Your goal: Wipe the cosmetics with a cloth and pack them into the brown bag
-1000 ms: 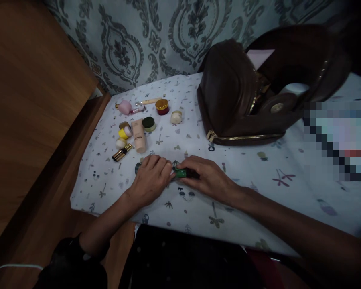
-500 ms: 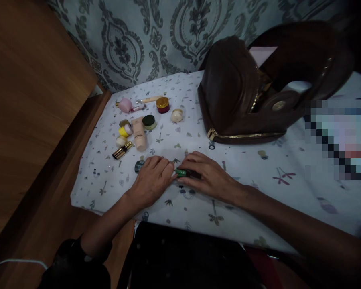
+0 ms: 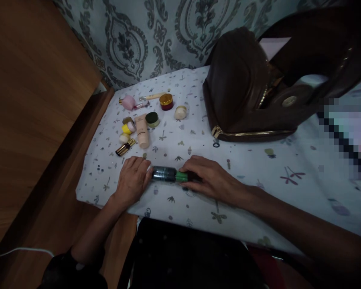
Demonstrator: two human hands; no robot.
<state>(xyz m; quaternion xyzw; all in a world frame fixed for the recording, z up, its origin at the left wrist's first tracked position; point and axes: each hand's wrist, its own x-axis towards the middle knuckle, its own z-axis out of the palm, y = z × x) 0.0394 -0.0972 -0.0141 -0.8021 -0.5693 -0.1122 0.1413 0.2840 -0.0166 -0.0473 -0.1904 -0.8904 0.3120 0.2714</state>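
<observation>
A dark bottle [image 3: 164, 174] with a green collar lies level above the cloth near the table's front edge, between my two hands. My right hand [image 3: 204, 174] is closed around its right end, thumb and fingers on either side of the green collar and the dark part beyond. At the other end, my left hand [image 3: 134, 176] is closed over the bottle's left tip, which its fingers and thumb hide. Beyond the left hand lie a gold-and-black lipstick-like tube [image 3: 125, 147] and a beige squeeze tube [image 3: 142, 131].
Several small cosmetics lie at the back left: a dark-lidded jar [image 3: 152, 119], a gold-lidded red jar [image 3: 166, 102], a cream jar [image 3: 180, 112], a pink sponge [image 3: 128, 102] and a brush [image 3: 153, 96]. An unzipped brown leather bag [image 3: 240, 92] stands at the right, before a patterned curtain [image 3: 159, 40].
My left hand has shifted left along the bottle, uncovering its dark middle. My right hand keeps its hold on the green-collared end. The view has shifted slightly.
</observation>
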